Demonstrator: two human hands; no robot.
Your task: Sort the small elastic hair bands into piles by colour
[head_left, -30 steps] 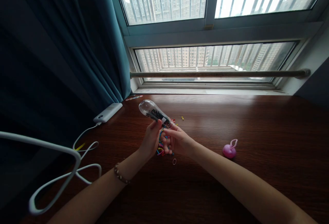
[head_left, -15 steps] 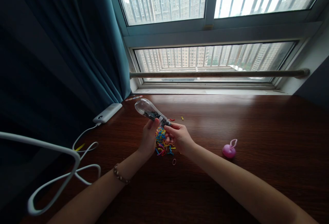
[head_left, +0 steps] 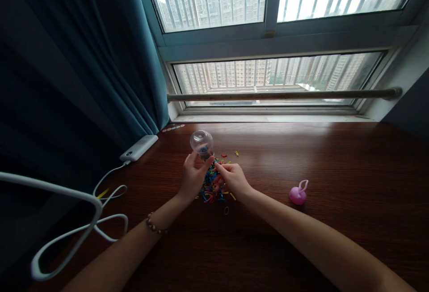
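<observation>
My left hand [head_left: 193, 176] is wrapped round a clear, bulb-shaped plastic bottle [head_left: 201, 139]. The bottle is tilted, its round base up and away from me and its neck down toward my right hand. Some dark and coloured small pieces show inside it. My right hand [head_left: 233, 179] is closed in a pinch at the bottle's mouth; what lies between its fingertips is hidden. Under both hands spreads a pile of small colourful elastic hair ties [head_left: 210, 189], partly covered by the fingers. A pink round cap with a loop [head_left: 298, 195] sits to the right.
Loose bands lie around the pile: a yellow one [head_left: 237, 153], a red one [head_left: 224, 155] and a pale ring [head_left: 226, 210]. At left are a white power strip [head_left: 139, 148], its looped cable [head_left: 67, 189] and a blue curtain [head_left: 134, 82]. A window rail [head_left: 284, 95] runs behind the brown tabletop [head_left: 351, 162].
The bottle has swung from pointing left to a steeper tilt, its base now facing up and its neck down over the pile. More yellow bands show beside the pile.
</observation>
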